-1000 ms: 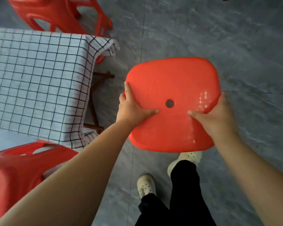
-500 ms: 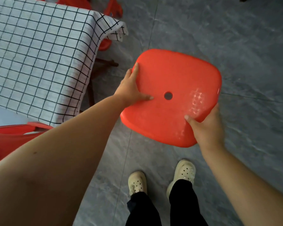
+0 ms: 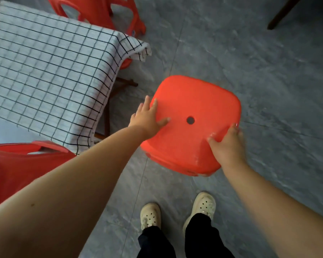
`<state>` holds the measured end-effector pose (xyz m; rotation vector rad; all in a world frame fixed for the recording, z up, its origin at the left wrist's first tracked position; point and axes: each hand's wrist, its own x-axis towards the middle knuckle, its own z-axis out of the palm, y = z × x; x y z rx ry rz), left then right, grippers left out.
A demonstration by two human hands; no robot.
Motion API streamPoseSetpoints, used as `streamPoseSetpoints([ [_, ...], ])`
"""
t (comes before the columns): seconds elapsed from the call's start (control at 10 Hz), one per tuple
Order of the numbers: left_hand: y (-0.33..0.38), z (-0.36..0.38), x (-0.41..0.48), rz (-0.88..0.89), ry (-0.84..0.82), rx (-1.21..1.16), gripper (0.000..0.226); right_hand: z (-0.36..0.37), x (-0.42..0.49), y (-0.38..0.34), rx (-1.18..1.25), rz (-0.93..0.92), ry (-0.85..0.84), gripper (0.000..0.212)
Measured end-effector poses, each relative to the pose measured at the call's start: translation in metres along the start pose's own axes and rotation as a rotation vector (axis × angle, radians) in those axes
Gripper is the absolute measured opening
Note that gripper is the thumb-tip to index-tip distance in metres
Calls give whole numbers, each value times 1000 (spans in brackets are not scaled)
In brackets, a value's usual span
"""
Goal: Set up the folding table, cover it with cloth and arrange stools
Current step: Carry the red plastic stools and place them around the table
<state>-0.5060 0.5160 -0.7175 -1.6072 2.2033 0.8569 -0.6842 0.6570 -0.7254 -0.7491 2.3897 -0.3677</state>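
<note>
Held a red stool [image 3: 192,125] by its seat, out over the grey floor [image 3: 259,71], just beside the corner of the table [image 3: 119,86]. Left hand [image 3: 147,120] laid flat and open on the left side of the seat, fingers spread, not wrapped around. Right hand [image 3: 226,144] curled over the near right edge, thumb on top, clamped on that rim. Looked mostly done: table up, checked cloth [image 3: 50,77] already spread over it and hanging down the sides. Another red stool [image 3: 22,168] at the near side of the table, one more [image 3: 108,13] at the far side. Likely left: setting this stool down and sliding it into its place. Hard to tell whether the stool's legs touched the floor yet, hidden under the seat. Table mostly hidden under the cloth, only dark bits of frame peeking out. Both other stools cut off by the edges of the view. Dark leg of something [image 3: 282,13] up in the far right corner, too little to name.
</note>
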Motion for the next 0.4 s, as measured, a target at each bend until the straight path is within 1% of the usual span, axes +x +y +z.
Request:
streamPoseSetpoints([
  [0.1, -10, -57, -47, -2, 49, 43, 77, -38, -26, -64, -41, -205, -68, 74],
  [0.2, -19, -143, -108, 24, 167, 83, 72, -92, -71, -140, -94, -465, -119, 65],
  [0.3, -28, -229, -180, 43, 294, 115, 69, -146, -133, -211, -87, -656, -72, 60],
  [0.4, -35, -298, -260, 51, 410, 121, 68, -187, -205, -267, -7, -796, -47, 59],
])
